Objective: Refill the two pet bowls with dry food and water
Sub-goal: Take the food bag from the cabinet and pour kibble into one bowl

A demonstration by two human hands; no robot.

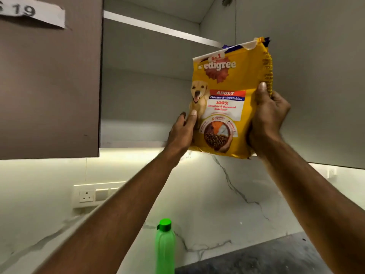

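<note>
A yellow bag of dry dog food [227, 99] is held upright in front of an open wall cabinet, its torn top edge up. My left hand [182, 131] grips the bag's lower left side, thumb on the front. My right hand [266, 117] grips its right edge, thumb on the front and fingers behind. A green water bottle [165, 246] with a green cap stands on the counter below. No pet bowls are in view.
The open cabinet shelf [138, 144] lies behind the bag, with a closed brown cabinet door [49, 86] to its left and a grey door at right. A white marble backsplash carries a wall socket [87, 196]. A dark countertop [266, 258] shows at the lower right.
</note>
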